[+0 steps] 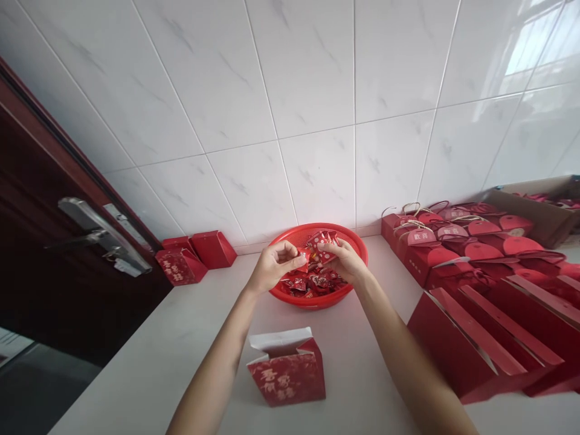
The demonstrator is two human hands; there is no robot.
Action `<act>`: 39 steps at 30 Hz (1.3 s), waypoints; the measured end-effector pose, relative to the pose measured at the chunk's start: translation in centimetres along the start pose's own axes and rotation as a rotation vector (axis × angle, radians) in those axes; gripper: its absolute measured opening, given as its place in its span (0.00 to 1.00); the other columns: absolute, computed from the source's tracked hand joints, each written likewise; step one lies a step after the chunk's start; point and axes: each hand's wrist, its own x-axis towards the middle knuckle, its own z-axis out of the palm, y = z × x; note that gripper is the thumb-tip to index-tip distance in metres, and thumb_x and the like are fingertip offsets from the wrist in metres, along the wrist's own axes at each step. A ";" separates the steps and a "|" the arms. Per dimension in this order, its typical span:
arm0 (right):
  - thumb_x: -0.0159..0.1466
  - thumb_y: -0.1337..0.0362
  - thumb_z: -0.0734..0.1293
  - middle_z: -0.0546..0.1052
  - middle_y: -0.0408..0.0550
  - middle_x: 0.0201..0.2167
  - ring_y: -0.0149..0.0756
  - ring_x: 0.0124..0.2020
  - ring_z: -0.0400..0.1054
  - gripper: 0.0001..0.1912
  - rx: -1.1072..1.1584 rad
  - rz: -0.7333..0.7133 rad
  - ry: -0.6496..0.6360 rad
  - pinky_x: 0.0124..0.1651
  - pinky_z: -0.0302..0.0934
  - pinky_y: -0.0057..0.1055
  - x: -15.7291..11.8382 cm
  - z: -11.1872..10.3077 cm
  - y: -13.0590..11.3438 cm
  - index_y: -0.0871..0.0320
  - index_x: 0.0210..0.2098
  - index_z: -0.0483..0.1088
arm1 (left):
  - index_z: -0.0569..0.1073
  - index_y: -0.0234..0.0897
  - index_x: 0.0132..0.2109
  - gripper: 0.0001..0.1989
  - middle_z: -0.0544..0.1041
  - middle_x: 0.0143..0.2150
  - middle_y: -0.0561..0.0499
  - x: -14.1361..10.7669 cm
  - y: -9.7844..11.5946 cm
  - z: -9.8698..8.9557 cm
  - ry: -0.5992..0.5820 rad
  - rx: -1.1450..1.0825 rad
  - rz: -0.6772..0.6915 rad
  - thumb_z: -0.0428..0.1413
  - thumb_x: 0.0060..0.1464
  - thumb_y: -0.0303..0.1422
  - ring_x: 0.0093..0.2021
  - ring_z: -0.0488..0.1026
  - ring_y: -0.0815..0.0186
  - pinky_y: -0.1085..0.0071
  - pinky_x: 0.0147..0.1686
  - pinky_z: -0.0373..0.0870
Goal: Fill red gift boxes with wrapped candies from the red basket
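Note:
Both of my hands are over a round red plastic basket (317,302) that holds many red-wrapped candies (319,282). My left hand (277,264) pinches a small red candy packet (303,258) between thumb and fingers. In my right hand (347,260) are several red wrapped candies (324,244), one with white dots, bunched in the fingers. Between my forearms, nearer to me, a red paper gift box (290,377) with pale gold characters stands with its top flaps open. Its inside bottom is hidden from here.
Small red boxes (212,249) stand at the left by a dark door (45,241) with a metal handle. Rows of red handled gift boxes (453,241) and larger red boxes (471,338) fill the right side. Behind them is a cardboard carton (534,208). A tiled wall (317,169) rises behind the basket.

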 end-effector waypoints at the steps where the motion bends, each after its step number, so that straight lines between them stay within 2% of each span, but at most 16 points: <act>1: 0.43 0.61 0.81 0.76 0.42 0.24 0.32 0.25 0.71 0.18 -0.010 0.005 -0.041 0.26 0.68 0.27 -0.4 0.6 -0.2 0.60 0.27 0.72 | 0.71 0.36 0.29 0.17 0.75 0.28 0.54 -0.7 0.7 -0.2 -0.011 0.014 0.004 0.68 0.46 0.43 0.29 0.74 0.68 0.72 0.33 0.74; 6: 0.42 0.63 0.82 0.78 0.42 0.26 0.32 0.26 0.72 0.20 -0.105 0.005 -0.169 0.29 0.68 0.27 -2.7 3.0 -1.0 0.60 0.30 0.72 | 0.79 0.36 0.37 0.13 0.81 0.36 0.49 -3.6 3.1 -0.4 -0.059 0.090 0.031 0.66 0.50 0.41 0.37 0.79 0.62 0.67 0.41 0.78; 11: 0.45 0.64 0.81 0.78 0.42 0.28 0.33 0.29 0.72 0.18 -0.200 -0.113 -0.225 0.34 0.68 0.28 -4.8 4.2 -1.8 0.58 0.32 0.73 | 0.79 0.39 0.48 0.16 0.82 0.47 0.46 -6.7 5.3 -0.6 0.002 0.085 0.039 0.64 0.53 0.39 0.47 0.79 0.57 0.63 0.48 0.78; 13: 0.47 0.62 0.80 0.79 0.43 0.30 0.34 0.30 0.72 0.18 -0.276 -0.149 -0.253 0.36 0.68 0.29 -5.5 4.5 -2.2 0.58 0.33 0.73 | 0.79 0.40 0.48 0.15 0.81 0.47 0.46 -8.1 6.0 -1.1 0.036 0.091 0.047 0.64 0.53 0.38 0.49 0.78 0.56 0.62 0.51 0.76; 16: 0.50 0.61 0.78 0.78 0.44 0.32 0.36 0.33 0.72 0.17 -0.389 -0.203 -0.278 0.38 0.68 0.32 -6.4 4.8 -2.8 0.57 0.36 0.73 | 0.81 0.41 0.38 0.07 0.80 0.49 0.45 -10.3 6.6 -2.4 0.037 0.178 0.069 0.63 0.54 0.38 0.53 0.76 0.53 0.59 0.56 0.72; 18: 0.52 0.62 0.77 0.78 0.44 0.34 0.37 0.35 0.72 0.16 -0.460 -0.250 -0.296 0.40 0.68 0.32 -6.9 5.0 -3.2 0.57 0.38 0.73 | 0.82 0.42 0.34 0.07 0.80 0.51 0.45 -11.8 6.5 -3.1 -0.015 0.259 0.028 0.62 0.56 0.39 0.54 0.75 0.52 0.60 0.56 0.71; 21: 0.55 0.66 0.74 0.77 0.44 0.36 0.36 0.37 0.71 0.14 -0.566 -0.319 -0.350 0.41 0.66 0.31 -7.4 5.3 -3.3 0.56 0.40 0.73 | 0.84 0.44 0.35 0.11 0.80 0.50 0.47 -13.8 5.6 -3.2 -0.093 0.345 -0.127 0.58 0.59 0.41 0.51 0.77 0.55 0.67 0.48 0.74; 24: 0.56 0.69 0.72 0.76 0.45 0.35 0.36 0.36 0.71 0.12 -0.619 -0.325 -0.432 0.39 0.66 0.30 -7.6 5.6 -3.1 0.57 0.40 0.72 | 0.84 0.44 0.39 0.14 0.80 0.47 0.47 -14.9 4.1 -2.3 -0.059 0.341 -0.236 0.56 0.61 0.43 0.48 0.77 0.56 0.68 0.44 0.75; 28: 0.56 0.70 0.70 0.78 0.44 0.37 0.36 0.37 0.72 0.11 -0.692 -0.349 -0.487 0.39 0.66 0.30 -7.6 6.0 -2.5 0.56 0.40 0.72 | 0.83 0.43 0.44 0.14 0.81 0.47 0.46 -15.3 2.5 -1.2 0.029 0.236 -0.302 0.58 0.59 0.43 0.52 0.75 0.54 0.62 0.52 0.73; 34: 0.57 0.74 0.67 0.80 0.44 0.38 0.37 0.40 0.75 0.13 -0.819 -0.394 -0.534 0.41 0.66 0.29 -7.4 6.1 -1.7 0.55 0.41 0.71 | 0.81 0.45 0.51 0.19 0.76 0.58 0.45 -14.9 2.0 -1.1 -0.077 0.077 -0.337 0.64 0.51 0.40 0.59 0.72 0.51 0.57 0.60 0.68; 39: 0.59 0.72 0.68 0.80 0.45 0.40 0.38 0.41 0.76 0.12 -0.870 -0.410 -0.527 0.42 0.65 0.29 -7.1 6.0 -1.3 0.55 0.42 0.70 | 0.79 0.44 0.54 0.23 0.73 0.62 0.45 -14.6 1.5 -0.9 -0.091 0.033 -0.367 0.64 0.50 0.39 0.62 0.70 0.50 0.54 0.63 0.63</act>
